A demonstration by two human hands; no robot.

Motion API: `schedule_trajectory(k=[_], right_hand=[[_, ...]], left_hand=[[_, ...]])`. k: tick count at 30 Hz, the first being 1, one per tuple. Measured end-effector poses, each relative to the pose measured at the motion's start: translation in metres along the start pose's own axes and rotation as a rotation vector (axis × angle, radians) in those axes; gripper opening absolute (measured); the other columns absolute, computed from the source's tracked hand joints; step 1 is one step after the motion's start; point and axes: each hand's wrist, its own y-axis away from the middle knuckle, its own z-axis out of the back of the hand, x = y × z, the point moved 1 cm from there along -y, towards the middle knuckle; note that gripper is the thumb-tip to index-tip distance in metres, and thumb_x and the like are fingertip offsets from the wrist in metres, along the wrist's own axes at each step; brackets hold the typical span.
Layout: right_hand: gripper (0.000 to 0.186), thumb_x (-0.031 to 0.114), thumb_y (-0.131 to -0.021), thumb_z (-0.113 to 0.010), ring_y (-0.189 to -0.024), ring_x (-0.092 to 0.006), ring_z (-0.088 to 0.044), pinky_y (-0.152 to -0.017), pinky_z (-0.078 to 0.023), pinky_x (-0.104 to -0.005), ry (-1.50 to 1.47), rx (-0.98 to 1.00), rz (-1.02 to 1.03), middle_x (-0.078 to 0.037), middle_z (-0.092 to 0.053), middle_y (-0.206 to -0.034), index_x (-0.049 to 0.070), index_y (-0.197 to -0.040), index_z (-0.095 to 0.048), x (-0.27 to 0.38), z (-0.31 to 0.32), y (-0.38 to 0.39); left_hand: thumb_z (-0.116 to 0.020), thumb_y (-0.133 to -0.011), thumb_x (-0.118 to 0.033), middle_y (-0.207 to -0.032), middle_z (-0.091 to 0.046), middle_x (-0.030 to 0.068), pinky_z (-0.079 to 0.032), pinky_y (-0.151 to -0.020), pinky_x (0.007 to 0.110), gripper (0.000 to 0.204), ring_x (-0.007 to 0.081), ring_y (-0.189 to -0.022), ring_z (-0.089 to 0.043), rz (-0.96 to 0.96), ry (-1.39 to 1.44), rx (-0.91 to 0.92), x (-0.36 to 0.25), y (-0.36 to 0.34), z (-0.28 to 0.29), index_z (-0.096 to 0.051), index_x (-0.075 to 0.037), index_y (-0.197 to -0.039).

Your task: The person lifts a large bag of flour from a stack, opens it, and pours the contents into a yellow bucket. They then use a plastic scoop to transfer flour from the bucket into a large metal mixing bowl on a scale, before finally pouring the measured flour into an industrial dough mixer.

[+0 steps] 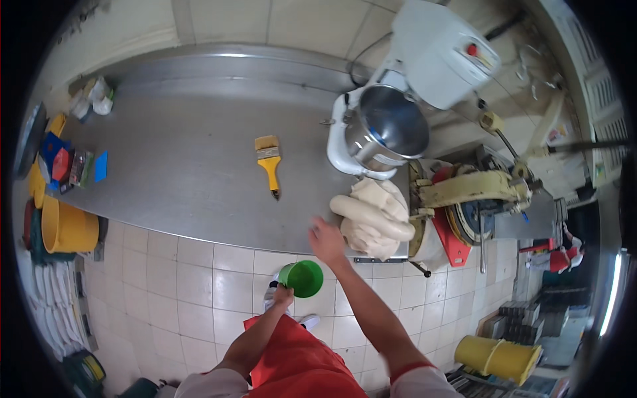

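Note:
My left hand (284, 296) is closed on the side of a green plastic container (305, 278), held in front of the counter's near edge. The container has a round open mouth; my fingers hide where I grip it. My right hand (326, 240) is over the counter edge with its fingers apart and nothing in them, slightly blurred. Just right of it lies a large mound of pale dough (378, 242), with a thick dough roll (371, 217) across its top. Farther left on the counter, a wide flat brush (269, 166) with a yellow handle lies bristles away from me.
Behind the dough stands a white mixer (438, 56) with a steel bowl (391, 126). A cream-coloured machine with levers (474, 192) is at the right. The steel counter (186, 159) has packets (79, 166) at its left end. A yellow bucket (66, 225) stands beyond that end.

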Motion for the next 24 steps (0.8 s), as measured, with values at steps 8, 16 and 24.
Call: schedule_trajectory(k=[8, 16, 24], right_hand=[[0.041, 0.029, -0.084, -0.062, -0.093, -0.0363, -0.063, -0.081, -0.052, -0.0464, 0.266, 0.099, -0.122, -0.019, -0.063, -0.099, 0.005, -0.115, -0.049, 0.077, -0.103, -0.161], [0.034, 0.023, -0.081, -0.059, -0.092, -0.0435, -0.059, -0.079, -0.048, -0.0516, -0.113, 0.106, -0.166, -0.023, -0.062, -0.096, 0.002, -0.107, -0.052, -0.017, -0.058, -0.036], [0.028, 0.020, -0.077, -0.056, -0.084, -0.0390, -0.064, -0.073, -0.051, -0.0484, -0.143, 0.314, -0.581, -0.021, -0.066, -0.088, 0.006, -0.101, -0.061, -0.163, 0.138, 0.307]], left_hand=[[-0.061, -0.083, -0.032, -0.100, -0.062, 0.0289, -0.050, -0.083, 0.049, 0.048, 0.0434, -0.096, -0.061, -0.114, -0.180, 0.162, -0.089, 0.042, 0.042, -0.047, 0.005, -0.110], [-0.062, -0.082, -0.035, -0.096, -0.064, 0.0268, -0.052, -0.078, 0.051, 0.051, 0.0437, -0.092, -0.063, -0.394, -0.428, 0.245, -0.110, 0.040, 0.022, -0.048, 0.005, -0.110], [-0.055, -0.083, -0.019, -0.098, -0.064, 0.0195, -0.055, -0.061, 0.040, 0.035, 0.0272, -0.081, -0.066, -0.305, -0.585, 0.549, -0.177, 0.102, -0.080, -0.055, 0.003, -0.110]])
